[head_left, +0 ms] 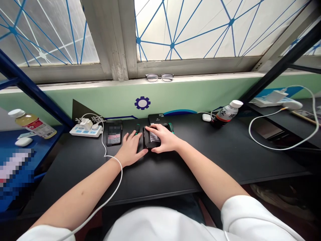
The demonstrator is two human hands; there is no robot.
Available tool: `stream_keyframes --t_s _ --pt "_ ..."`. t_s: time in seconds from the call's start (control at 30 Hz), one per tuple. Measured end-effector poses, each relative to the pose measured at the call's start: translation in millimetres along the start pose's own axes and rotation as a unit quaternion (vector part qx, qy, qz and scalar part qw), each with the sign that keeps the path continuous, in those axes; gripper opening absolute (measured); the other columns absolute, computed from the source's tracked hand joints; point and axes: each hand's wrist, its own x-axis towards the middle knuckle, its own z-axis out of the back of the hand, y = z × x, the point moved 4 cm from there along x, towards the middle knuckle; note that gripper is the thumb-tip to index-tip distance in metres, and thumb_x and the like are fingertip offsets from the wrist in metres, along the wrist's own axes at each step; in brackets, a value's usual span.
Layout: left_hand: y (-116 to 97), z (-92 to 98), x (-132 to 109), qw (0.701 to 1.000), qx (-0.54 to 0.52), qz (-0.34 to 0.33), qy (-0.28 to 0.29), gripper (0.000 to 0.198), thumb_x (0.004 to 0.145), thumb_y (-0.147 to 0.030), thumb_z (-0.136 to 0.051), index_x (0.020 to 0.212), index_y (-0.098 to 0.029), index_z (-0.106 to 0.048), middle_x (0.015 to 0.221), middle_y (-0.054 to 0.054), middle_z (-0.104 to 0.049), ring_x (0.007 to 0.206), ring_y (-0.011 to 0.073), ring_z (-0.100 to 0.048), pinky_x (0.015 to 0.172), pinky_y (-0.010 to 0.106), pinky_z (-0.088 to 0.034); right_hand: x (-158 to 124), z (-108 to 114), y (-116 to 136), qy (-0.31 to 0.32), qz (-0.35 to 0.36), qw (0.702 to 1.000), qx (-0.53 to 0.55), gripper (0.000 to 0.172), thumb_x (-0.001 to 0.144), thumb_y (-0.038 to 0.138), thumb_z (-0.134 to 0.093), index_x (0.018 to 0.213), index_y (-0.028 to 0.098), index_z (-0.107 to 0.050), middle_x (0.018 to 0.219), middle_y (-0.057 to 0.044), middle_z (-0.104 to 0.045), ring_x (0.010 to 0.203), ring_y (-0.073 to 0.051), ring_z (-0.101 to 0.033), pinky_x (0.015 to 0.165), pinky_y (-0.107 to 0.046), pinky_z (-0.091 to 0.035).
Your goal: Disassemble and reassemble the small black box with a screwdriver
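A small black box-like device (pixel 147 142) with a printed white label stands on the black desk (pixel 160 174). My right hand (pixel 164 138) wraps over its top and right side, thumb near the front edge and fingers at the back. Just left of the device, my left hand (pixel 130 147) lies with fingers spread, palm down, holding nothing that I can see. By its fingertips is a green and black handle (pixel 137 128), partly covered. Behind my right hand, another green and black handle (pixel 171 128) shows beside a flat black case (pixel 155 118).
Left on the desk are a phone (pixel 114 133) and a white power strip (pixel 85 130), whose white cable (pixel 121 174) crosses over my left forearm. A dark drink bottle (pixel 227 113) and a white earphone case (pixel 207 117) stand right. Glasses (pixel 159 77) rest on the window ledge.
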Motion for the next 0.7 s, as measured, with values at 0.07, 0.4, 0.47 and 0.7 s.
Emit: stream_keyframes --t_s 0.07,0.4,0.47,0.7 --pt "-1.4 -3.9 0.6 0.999 0.034 0.028 0.032 0.072 0.104 -0.060 -0.055 0.160 -0.016 -0.046 0.166 0.021 -0.052 0.167 0.0440 -0.024 0.134 0.070 -0.018 -1.2 4.2 -4.0 0.037 -0.024 0.997 -0.066 0.107 0.070 0.042 -0.090 0.166 0.024 -0.046 0.165 -0.023 -0.047 0.155 -0.047 -0.042 0.126 -0.068 -0.035" --pt "-0.4 -1.6 -2.6 0.989 0.096 0.106 0.042 0.103 0.087 -0.077 -0.068 0.163 -0.010 -0.046 0.176 0.024 -0.037 0.167 0.0483 -0.021 0.134 0.062 -0.029 -1.1 -6.9 1.4 0.099 -0.028 0.992 -0.073 0.101 0.069 0.047 -0.091 0.157 0.016 -0.054 0.158 -0.022 -0.059 0.149 -0.043 -0.051 0.124 -0.063 -0.041" --pt "-1.9 -0.6 -2.5 0.987 0.115 0.109 0.031 0.097 0.090 -0.078 -0.064 0.162 -0.014 -0.050 0.174 0.023 -0.040 0.164 0.0496 -0.027 0.131 0.065 -0.031 -1.1 -8.2 0.8 0.103 -0.023 0.992 -0.065 0.102 0.069 0.049 -0.092 0.158 0.018 -0.054 0.160 -0.021 -0.059 0.149 -0.043 -0.051 0.124 -0.063 -0.041" --pt "-9.8 4.4 -1.2 0.986 0.159 0.052 0.010 0.082 0.100 -0.070 -0.055 0.161 -0.015 -0.052 0.172 0.022 -0.044 0.167 0.0486 -0.021 0.130 0.072 -0.022 3.1 15.4 -2.6 0.017 -0.056 0.991 -0.120 0.060 0.095 0.054 -0.074 0.145 0.020 -0.066 0.163 -0.019 -0.057 0.151 -0.041 -0.049 0.124 -0.061 -0.042"
